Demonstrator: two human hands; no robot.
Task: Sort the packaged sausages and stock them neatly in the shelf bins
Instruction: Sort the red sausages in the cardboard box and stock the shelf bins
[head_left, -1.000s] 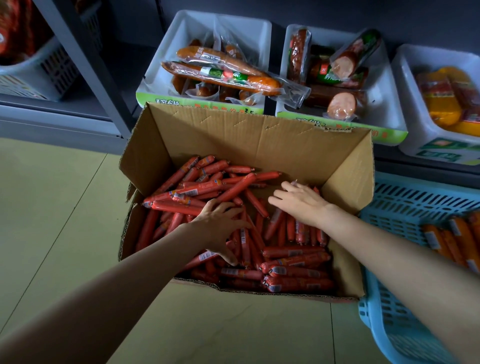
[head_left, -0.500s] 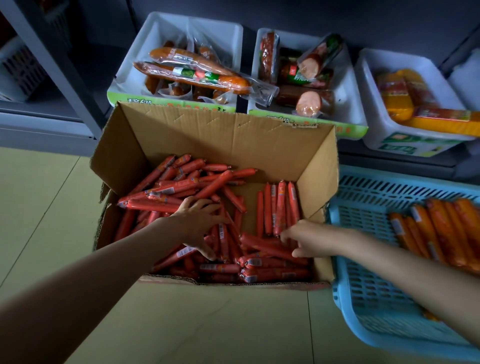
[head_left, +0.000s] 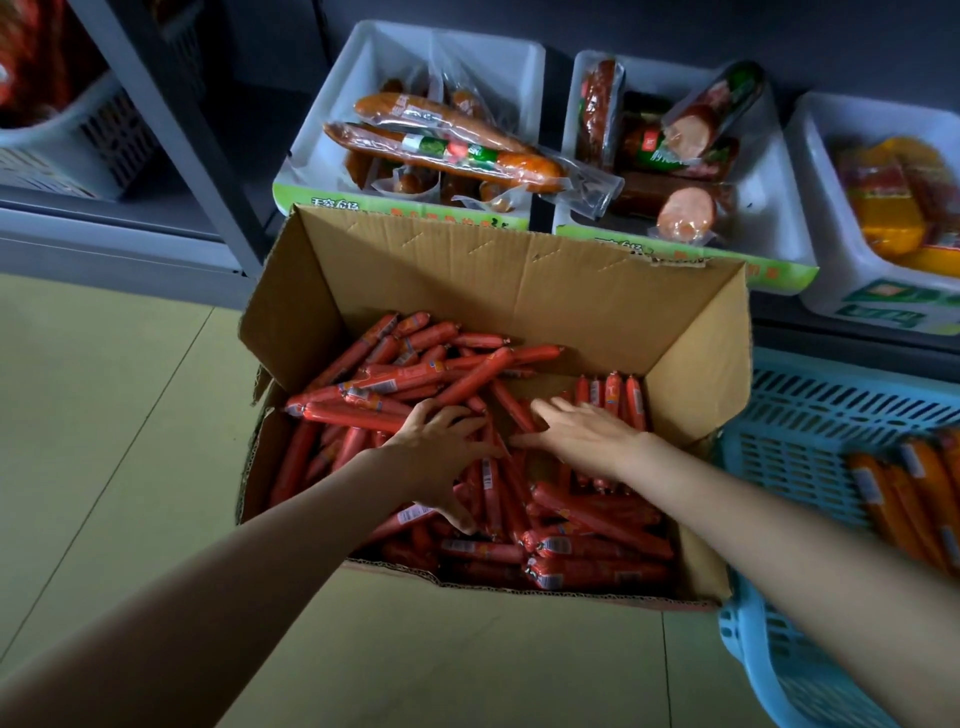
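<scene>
Head view: a person bends over an open cardboard box (head_left: 519, 291) that stands on the yellowish floor (head_left: 104, 415) against the bottom shelf.
Red sausages (head_left: 405, 384): a loose heap fills the box, thickest at its left and near sides; 4 of them (head_left: 613, 395) stand side by side against the right wall, just beyond the right hand.
Left hand (head_left: 441, 457): lies palm down on the heap, fingers spread and lightly bent over the sticks, thumb stretched toward the near edge; I can't tell whether it has hold of any stick.
Right hand (head_left: 587, 436): flat, fingers straight and pointing left, resting on the sausages with nothing gripped; its fingertips lie near the left hand's fingers.
Left white bin (head_left: 332, 104): on the shelf behind the box, holding long vacuum-packed sausages (head_left: 441, 150), the top one lying slantwise across the others.
Middle white bin (head_left: 779, 208): beside it, with darker packs and sliced-end sausage pieces (head_left: 685, 208).
Right white bin (head_left: 826, 249): yellow and red packs (head_left: 893, 208), blurred.
Blue basket (head_left: 810, 431): on the floor touching the box's right side, with orange sausages (head_left: 914, 493) at its far right.
White basket (head_left: 88, 135): on the shelf at upper left, behind a grey upright.
</scene>
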